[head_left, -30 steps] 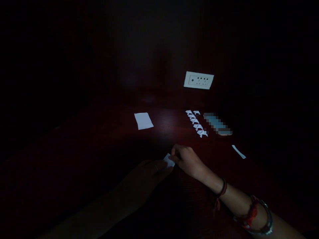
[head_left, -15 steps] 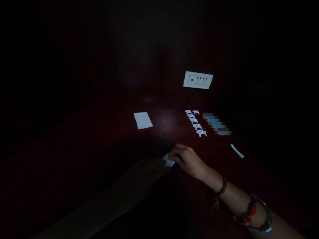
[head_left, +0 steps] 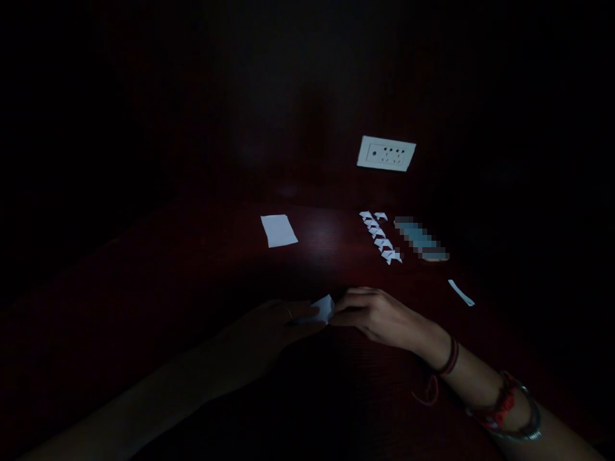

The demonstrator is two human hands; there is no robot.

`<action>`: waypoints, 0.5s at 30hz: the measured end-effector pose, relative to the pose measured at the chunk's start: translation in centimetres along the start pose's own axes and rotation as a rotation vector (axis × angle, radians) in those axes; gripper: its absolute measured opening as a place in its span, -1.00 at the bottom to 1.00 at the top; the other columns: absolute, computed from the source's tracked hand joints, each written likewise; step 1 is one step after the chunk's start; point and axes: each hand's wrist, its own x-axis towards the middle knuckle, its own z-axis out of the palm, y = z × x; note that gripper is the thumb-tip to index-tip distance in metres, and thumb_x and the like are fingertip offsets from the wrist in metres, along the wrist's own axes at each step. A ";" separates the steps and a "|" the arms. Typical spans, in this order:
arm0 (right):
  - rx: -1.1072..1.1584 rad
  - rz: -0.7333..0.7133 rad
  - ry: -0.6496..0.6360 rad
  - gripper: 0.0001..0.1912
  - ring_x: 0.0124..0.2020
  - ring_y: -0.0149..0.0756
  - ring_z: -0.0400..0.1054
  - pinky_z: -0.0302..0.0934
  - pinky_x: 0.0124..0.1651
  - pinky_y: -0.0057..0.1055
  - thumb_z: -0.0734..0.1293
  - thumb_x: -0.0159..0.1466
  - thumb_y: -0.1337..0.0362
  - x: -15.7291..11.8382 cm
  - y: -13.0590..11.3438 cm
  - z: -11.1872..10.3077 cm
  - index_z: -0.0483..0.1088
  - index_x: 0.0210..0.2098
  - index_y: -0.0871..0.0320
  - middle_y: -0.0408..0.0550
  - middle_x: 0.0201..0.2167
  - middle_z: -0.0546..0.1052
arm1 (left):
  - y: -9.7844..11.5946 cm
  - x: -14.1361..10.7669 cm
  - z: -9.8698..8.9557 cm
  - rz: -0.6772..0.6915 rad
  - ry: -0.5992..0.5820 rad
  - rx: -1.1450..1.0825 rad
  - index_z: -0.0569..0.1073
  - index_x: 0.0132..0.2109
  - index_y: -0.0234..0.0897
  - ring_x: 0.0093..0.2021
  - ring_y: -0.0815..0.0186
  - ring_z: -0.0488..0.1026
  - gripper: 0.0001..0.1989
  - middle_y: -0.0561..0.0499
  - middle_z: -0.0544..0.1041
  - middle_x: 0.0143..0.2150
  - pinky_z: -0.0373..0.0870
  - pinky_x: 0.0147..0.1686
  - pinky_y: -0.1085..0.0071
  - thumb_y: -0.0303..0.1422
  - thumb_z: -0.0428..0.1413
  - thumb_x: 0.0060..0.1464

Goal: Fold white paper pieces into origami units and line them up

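Observation:
A small folded piece of white paper [head_left: 323,309] is between my two hands, low in the middle of the view. My left hand [head_left: 288,318], dim in shadow and wearing a ring, grips it from the left with thumb and fingers. My right hand [head_left: 368,312] has its fingertips pinched at the paper's right edge. The exact fold there is hidden by the fingers. Beyond my right hand lies a row of small folded paper pieces [head_left: 376,232], with one more piece [head_left: 381,216] beside the row's far end.
A stack of flat white paper [head_left: 279,230] rests on the dark red table [head_left: 317,256]. To the right are a blurred-out phone [head_left: 420,239] and a thin paper strip [head_left: 461,292]. On the wall behind is a white socket plate [head_left: 386,153]. The surroundings are very dark.
My right hand has turned and shifted slightly right, its fingers now at the paper's right edge rather than over its top. The paper is tilted differently. The whole view has shifted a little.

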 end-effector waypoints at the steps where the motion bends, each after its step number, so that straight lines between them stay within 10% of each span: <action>1: -0.022 -0.004 -0.004 -0.67 -0.18 -0.38 0.21 0.14 -0.12 -0.40 0.12 0.20 0.46 -0.1 -0.1 -0.1 0.32 -0.12 0.04 -0.11 -0.21 0.39 | -0.1 0.0 0.0 0.004 -0.008 0.002 0.04 0.14 -0.02 0.08 0.23 0.11 -0.48 0.06 0.08 0.17 0.07 0.01 0.28 -0.48 -0.04 0.05; 15: -0.157 0.003 -0.060 -0.72 -0.21 -0.34 0.24 0.12 -0.15 -0.36 0.12 0.20 0.44 -0.5 0.0 -0.9 0.36 -0.17 0.12 -0.09 -0.22 0.42 | 0.4 0.0 -0.6 0.004 -0.035 0.000 0.06 0.13 -0.04 0.11 0.23 0.07 -0.46 0.08 0.05 0.18 0.05 0.04 0.28 -0.54 -0.06 0.03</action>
